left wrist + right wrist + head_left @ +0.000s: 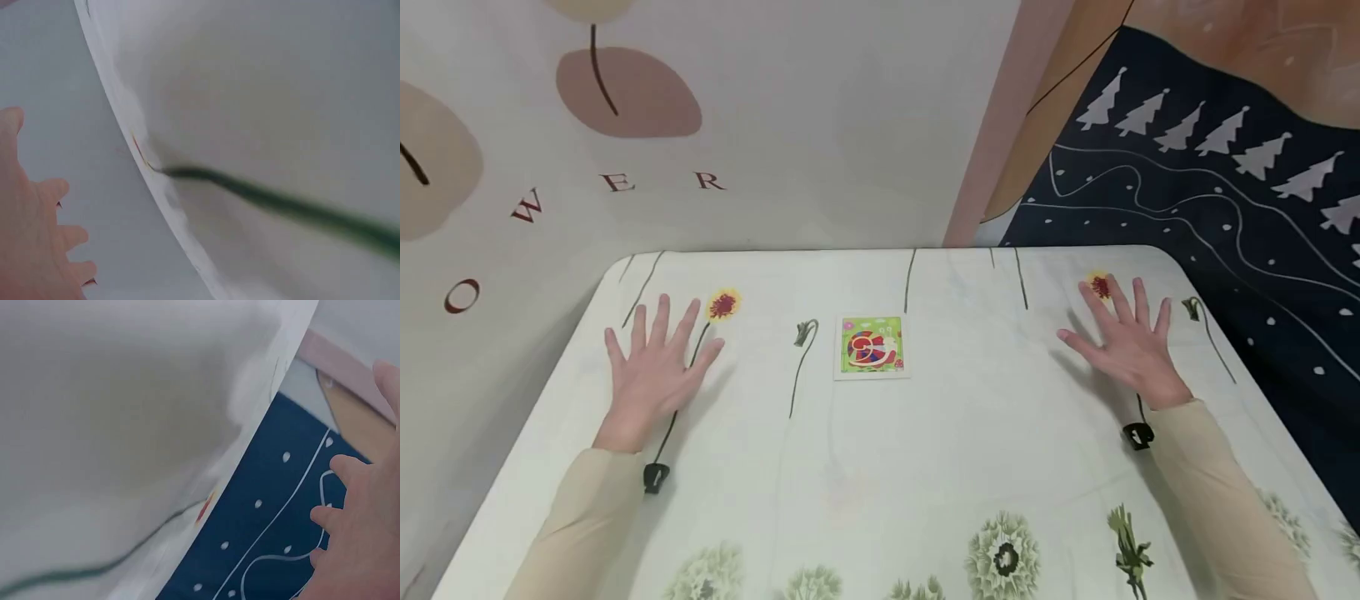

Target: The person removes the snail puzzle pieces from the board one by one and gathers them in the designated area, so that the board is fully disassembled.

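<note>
Far left: left hand [655, 371] is palm down over the table [925, 450], fingers spread apart, nothing gripped. There's a printed yellow-red flower [723, 305] just past the thumb side, but that's only cloth pattern, so no work going on there. The hand's shadow falls off to the side, so I'd guess it's hovering rather than resting, but I can't say for sure. The left wrist view shows fingers spread too and no object among them.

Moving right, past a drooping printed stem [802, 367], you get the card [872, 348]: small, square, snail picture, white border, lying flat between the hands and a bit nearer the left one. Neither hand touches it. The snail has pale bands in it; can't tell if those are gaps or just the artwork, so no clue there whether it's complete.

Far right: right hand [1127, 337], same deal, fingers apart, nothing held, partly over another printed flower [1099, 285]. The right wrist view agrees.

Progress-wise, my read is no handling is under way. Could be all of it's left, could be it's all done; one moment with both hands off the card doesn't settle which.
</note>
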A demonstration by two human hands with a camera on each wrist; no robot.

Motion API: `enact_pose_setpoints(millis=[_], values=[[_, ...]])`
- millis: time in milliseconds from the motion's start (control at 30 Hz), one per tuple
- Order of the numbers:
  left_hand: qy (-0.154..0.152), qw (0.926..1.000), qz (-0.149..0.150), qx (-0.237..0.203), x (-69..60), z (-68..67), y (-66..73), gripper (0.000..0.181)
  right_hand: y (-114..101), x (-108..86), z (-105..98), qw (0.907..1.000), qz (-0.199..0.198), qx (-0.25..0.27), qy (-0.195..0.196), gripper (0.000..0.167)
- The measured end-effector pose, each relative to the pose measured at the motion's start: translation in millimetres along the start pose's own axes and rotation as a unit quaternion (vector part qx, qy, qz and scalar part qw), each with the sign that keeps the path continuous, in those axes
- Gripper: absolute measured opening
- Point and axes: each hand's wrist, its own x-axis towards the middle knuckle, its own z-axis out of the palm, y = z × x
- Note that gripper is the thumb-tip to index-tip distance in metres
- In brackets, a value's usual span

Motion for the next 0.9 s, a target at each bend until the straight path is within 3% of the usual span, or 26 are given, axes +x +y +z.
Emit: enact_pose_setpoints(millis=[167, 267, 400, 533, 633, 733, 800, 867, 900], values=[[-0.011, 0.9995, 0.015, -0.027, 11.3, 0.9, 22.2, 0.077, -20, 6.5, 2, 0.9991, -0.022, 0.031, -0.017, 0.083], [-0.016, 0.9961, 0.022, -0.085, 18.0, 4.1, 37.9, 0.075, -35, 12.6, 4, 0.9966, -0.031, 0.062, -0.044, 0.080], [-0.029, 0.9832, 0.024, -0.179, 26.0, 9.8, 56.8, 0.074, -58, 21.8, 11, 0.9879, -0.046, 0.126, -0.079, 0.076], [-0.050, 0.9615, 0.013, -0.270, 31.9, 15.0, 74.2, 0.072, -82, 31.1, 21, 0.9693, -0.060, 0.214, -0.105, 0.070], [-0.084, 0.9359, -0.004, -0.342, 34.4, 19.8, 87.0, 0.071, -100, 37.1, 28, 0.9509, -0.066, 0.277, -0.120, 0.065], [-0.121, 0.9046, -0.024, -0.408, 37.3, 27.3, 98.3, 0.069, -116, 41.7, 34, 0.9327, -0.070, 0.326, -0.136, 0.060], [-0.139, 0.8894, -0.029, -0.435, 39.1, 33.0, 104.6, 0.066, -126, 44.7, 39, 0.9228, -0.078, 0.349, -0.144, 0.058], [-0.156, 0.8794, -0.029, -0.449, 40.9, 38.5, 109.2, 0.064, -136, 46.5, 42, 0.9153, -0.080, 0.364, -0.154, 0.056], [-0.163, 0.8788, -0.028, -0.448, 41.2, 40.8, 111.2, 0.063, -140, 47.2, 44, 0.9129, -0.080, 0.367, -0.159, 0.055]])
